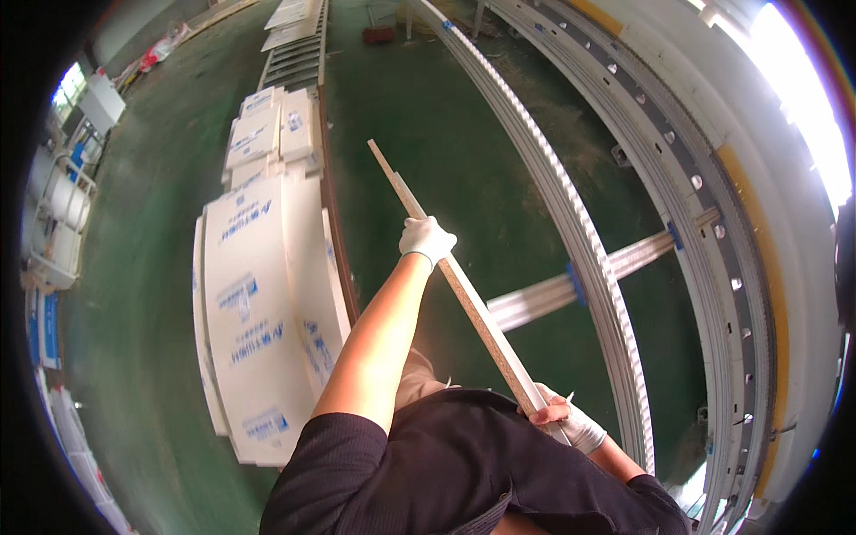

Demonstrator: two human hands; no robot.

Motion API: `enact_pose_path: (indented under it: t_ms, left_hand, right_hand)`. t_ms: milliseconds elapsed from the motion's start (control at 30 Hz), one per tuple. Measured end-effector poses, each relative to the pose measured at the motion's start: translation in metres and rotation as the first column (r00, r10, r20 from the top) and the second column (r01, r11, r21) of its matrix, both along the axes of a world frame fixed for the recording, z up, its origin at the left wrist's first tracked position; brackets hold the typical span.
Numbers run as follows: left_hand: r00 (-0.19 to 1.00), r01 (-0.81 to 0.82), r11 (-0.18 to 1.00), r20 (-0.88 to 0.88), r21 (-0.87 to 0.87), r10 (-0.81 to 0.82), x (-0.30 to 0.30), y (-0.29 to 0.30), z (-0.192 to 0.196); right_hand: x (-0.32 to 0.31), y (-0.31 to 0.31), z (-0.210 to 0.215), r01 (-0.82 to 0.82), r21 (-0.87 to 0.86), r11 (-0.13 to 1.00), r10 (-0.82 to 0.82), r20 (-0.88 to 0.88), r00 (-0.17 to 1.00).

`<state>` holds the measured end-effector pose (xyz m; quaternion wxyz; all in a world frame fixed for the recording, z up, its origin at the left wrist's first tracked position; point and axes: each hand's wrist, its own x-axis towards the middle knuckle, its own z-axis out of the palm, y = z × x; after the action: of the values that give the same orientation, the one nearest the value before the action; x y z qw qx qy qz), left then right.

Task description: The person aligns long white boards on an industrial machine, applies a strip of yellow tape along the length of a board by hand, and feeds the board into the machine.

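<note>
You are holding one long pale strip (464, 290) with two gloved hands. Your left hand (425, 239) is closed around its upper part; your right hand (560, 417) is gripping its lower end near your body. Left of your left hand, stacked white panels (259, 330) are lying on the green floor (143, 267); right of it, curved metal rails (606, 303) are running past.

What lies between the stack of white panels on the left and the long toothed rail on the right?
In the head view, bare green floor, crossed by the pale strip held in the gloved left hand and right hand.
</note>
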<state>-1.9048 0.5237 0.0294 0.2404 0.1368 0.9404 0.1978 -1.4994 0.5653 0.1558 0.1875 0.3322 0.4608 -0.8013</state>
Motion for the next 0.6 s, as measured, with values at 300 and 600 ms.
enact_pose_path:
  t_ms: [300,600]
  left_hand:
    - [0.998,0.064,0.995,0.016,0.074,-0.065,-0.277,0.106,-0.009]
    - [0.970,0.231,0.972,-0.070,-0.031,-0.233,-0.569,0.185,-0.078]
  right_hand:
    - [-0.252,0.073,-0.010,0.069,0.057,0.996,-0.072,0.056,0.996]
    - [-0.523,0.166,-0.069,0.020,0.088,0.996,-0.024,0.043,0.999]
